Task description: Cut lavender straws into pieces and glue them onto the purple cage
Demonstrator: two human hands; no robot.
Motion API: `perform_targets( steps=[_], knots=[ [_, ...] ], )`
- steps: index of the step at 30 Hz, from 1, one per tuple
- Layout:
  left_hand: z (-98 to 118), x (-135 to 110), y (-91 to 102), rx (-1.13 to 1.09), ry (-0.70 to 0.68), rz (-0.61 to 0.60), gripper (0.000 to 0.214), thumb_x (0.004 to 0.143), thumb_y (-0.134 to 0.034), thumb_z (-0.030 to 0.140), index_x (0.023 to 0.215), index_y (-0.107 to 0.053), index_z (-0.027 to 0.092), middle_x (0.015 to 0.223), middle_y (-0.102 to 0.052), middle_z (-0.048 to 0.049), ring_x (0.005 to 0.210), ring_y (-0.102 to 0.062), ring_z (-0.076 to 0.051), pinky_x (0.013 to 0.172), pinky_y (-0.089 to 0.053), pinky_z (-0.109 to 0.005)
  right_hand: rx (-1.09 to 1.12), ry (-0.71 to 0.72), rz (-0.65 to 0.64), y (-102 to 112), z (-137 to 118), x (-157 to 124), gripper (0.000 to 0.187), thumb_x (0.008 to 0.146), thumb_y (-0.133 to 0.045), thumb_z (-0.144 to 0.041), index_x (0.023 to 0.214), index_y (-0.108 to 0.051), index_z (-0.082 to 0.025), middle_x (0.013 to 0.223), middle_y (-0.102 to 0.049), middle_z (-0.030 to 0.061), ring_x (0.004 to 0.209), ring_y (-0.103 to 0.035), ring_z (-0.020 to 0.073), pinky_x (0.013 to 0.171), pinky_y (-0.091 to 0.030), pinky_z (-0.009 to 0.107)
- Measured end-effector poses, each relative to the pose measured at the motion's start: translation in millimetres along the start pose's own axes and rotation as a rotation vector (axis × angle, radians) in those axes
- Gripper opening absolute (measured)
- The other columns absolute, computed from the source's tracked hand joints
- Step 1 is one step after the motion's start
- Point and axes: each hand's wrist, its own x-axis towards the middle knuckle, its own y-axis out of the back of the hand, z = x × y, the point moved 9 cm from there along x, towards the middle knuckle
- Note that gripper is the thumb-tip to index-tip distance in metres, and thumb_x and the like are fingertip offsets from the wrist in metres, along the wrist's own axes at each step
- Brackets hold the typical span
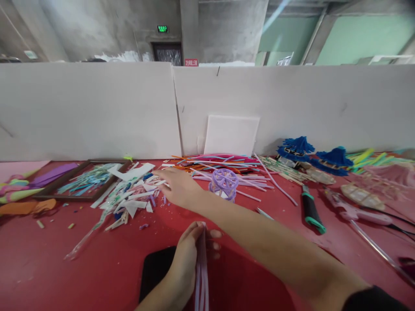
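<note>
We are pinching a thin bundle of pale straws (201, 276) in our left hand (189, 250), fingers closed round its upper end, low over the red table (97, 276) and beside a black pad (155, 268). Our right hand (180, 186) is reaching across with fingers stretched out flat and gripping nothing, its tips touching a heap of white scraps (132, 201). The straws are looking light, slick and springy (easy to crush flat, we judge), so a gentle hold round the whole bundle near one end is suiting them best. The only container is a shallow wooden tray (65, 198) at the left, holding teal strips (82, 179). A purple woven ball (223, 183) is sitting just beside our right wrist.
</note>
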Motion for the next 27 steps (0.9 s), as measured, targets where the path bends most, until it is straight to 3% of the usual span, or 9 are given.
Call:
perform_targets(
  steps=[1, 4, 7, 9, 13, 18, 22, 24, 27],
  knots=[
    [0.3, -0.1, 0.2, 0.002, -0.001, 0.003, 0.009, 0.082, -0.054, 0.023, 0.075, -0.05, 0.018, 0.061, -0.069, -0.0029, 0.044, -0.06, -0.014, 0.045, -0.049, -0.025, -0.003, -0.008, 0.02, 9.3, 0.1, -12.7, 0.015, 0.091, -0.051, -0.019, 0.091, -0.065, -0.013, 0.097, -0.067, 0.0086, 0.092, -0.06, 0.0163, 0.079, -0.044, 0.025],
    [1.1, -0.6, 0.4, 0.006, -0.01, 0.003, 0.009, 0.083, -0.052, 0.022, 0.075, -0.05, 0.018, 0.063, -0.07, -0.0036, 0.044, -0.06, -0.013, 0.045, -0.049, -0.025, -0.024, -0.038, 0.039, 33.5, 6.7, -61.0, 0.036, 0.092, -0.051, -0.036, 0.064, -0.061, -0.015, 0.075, -0.063, 0.0046, 0.072, -0.057, 0.0144, 0.069, -0.043, 0.026],
    [2.4, -0.7, -0.2, 0.016, -0.032, -0.01, 0.013, 0.087, -0.048, 0.021, 0.075, -0.051, 0.017, 0.065, -0.072, -0.004, 0.044, -0.06, -0.012, 0.045, -0.05, -0.024, -0.048, -0.152, -0.01, 45.4, 32.3, -115.1, 0.021, 0.089, -0.055, -0.03, 0.077, -0.065, -0.016, 0.079, -0.066, 0.0036, 0.075, -0.058, 0.0151, 0.07, -0.042, 0.026],
    [3.2, -0.5, -1.2, 0.036, -0.042, -0.014, 0.016, 0.088, -0.047, 0.022, 0.073, -0.052, 0.017, 0.066, -0.072, -0.0044, 0.046, -0.06, -0.013, 0.045, -0.05, -0.025, -0.113, -0.324, -0.054, 50.1, 59.5, -149.6, 0.012, 0.088, -0.054, -0.02, 0.089, -0.066, -0.018, 0.088, -0.068, 0.0048, 0.082, -0.061, 0.0169, 0.074, -0.043, 0.028],
    [4.4, -0.1, -0.7, 0.078, -0.036, 0.032, 0.02, 0.089, -0.046, 0.022, 0.072, -0.053, 0.016, 0.067, -0.072, -0.0046, 0.047, -0.061, -0.013, 0.046, -0.051, -0.024, -0.222, -0.51, -0.088, 56.8, 88.5, -196.2, 0.017, 0.086, -0.05, -0.011, 0.09, -0.065, -0.017, 0.09, -0.068, 0.0077, 0.085, -0.061, 0.0205, 0.075, -0.045, 0.031],
    [5.4, -3.1, -1.0, 0.104, -0.034, 0.043, 0.019, 0.088, -0.047, 0.021, 0.071, -0.054, 0.015, 0.066, -0.07, -0.0027, 0.049, -0.061, -0.012, 0.048, -0.051, -0.025, -0.241, -0.47, -0.199, 39.1, 86.5, -206.0, 0.014, 0.088, -0.053, -0.02, 0.096, -0.065, -0.019, 0.095, -0.067, 0.0074, 0.09, -0.061, 0.0231, 0.08, -0.046, 0.035],
    [2.5, -4.3, -7.9, 0.107, -0.049, -0.057, 0.021, 0.087, -0.047, 0.025, 0.068, -0.051, 0.017, 0.059, -0.063, 0.0017, 0.038, -0.049, -0.008, 0.04, -0.045, -0.023, -0.182, -0.521, -0.193, 31.8, 90.2, -202.8, 0.013, 0.09, -0.051, -0.019, 0.087, -0.064, -0.019, 0.091, -0.066, 0.0064, 0.085, -0.062, 0.0218, 0.077, -0.047, 0.035],
    [-1.1, -3.3, -10.7, 0.068, -0.031, -0.098, 0.022, 0.083, -0.053, 0.029, 0.065, -0.047, 0.018, 0.051, -0.053, 0.0064, 0.032, -0.033, -0.004, 0.034, -0.036, -0.019, -0.126, -0.497, -0.164, 31.7, 87.6, -201.0, 0.015, 0.09, -0.05, -0.015, 0.081, -0.061, -0.019, 0.088, -0.065, 0.0054, 0.082, -0.061, 0.0204, 0.074, -0.047, 0.033],
    [-5.9, -1.3, -12.4, 0.034, 0.012, -0.129, 0.03, 0.073, -0.064, 0.036, 0.062, -0.042, 0.019, 0.044, -0.039, 0.0106, 0.032, -0.021, -0.001, 0.032, -0.023, -0.015, 0.017, -0.416, -0.012, 43.2, 77.6, -199.8, 0.015, 0.091, -0.046, -0.013, 0.083, -0.058, -0.019, 0.088, -0.064, 0.0047, 0.08, -0.061, 0.0179, 0.073, -0.047, 0.03]
  ],
)
